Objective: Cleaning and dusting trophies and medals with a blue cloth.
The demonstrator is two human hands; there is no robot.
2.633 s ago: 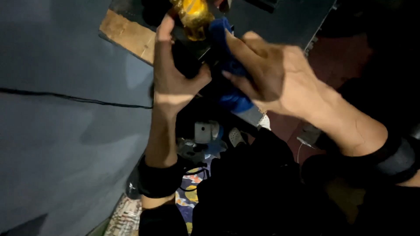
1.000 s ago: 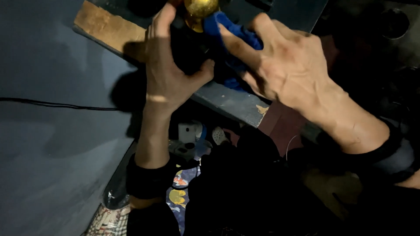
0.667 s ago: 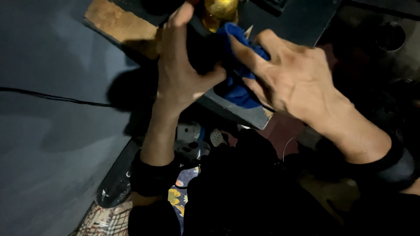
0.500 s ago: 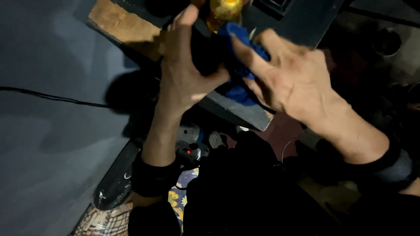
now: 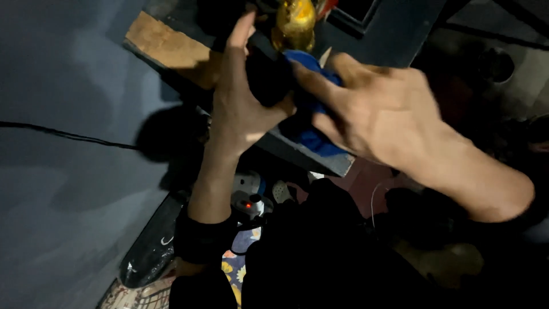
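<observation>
Close to me, my left hand is wrapped around a dark thing at the edge of the shelf. My right hand presses a blue cloth against it, fingers spread. Just behind stands a shiny gold figure. I think a hard rub could bump the figure and tip it off, or the dark thing could slip from my grip.

Dark blue-grey wall closes the left side; a thin black cable runs across it. Dark painted wooden shelf juts ahead, carrying a shiny gold figurine. Below, open room is crowded by floor clutter.
</observation>
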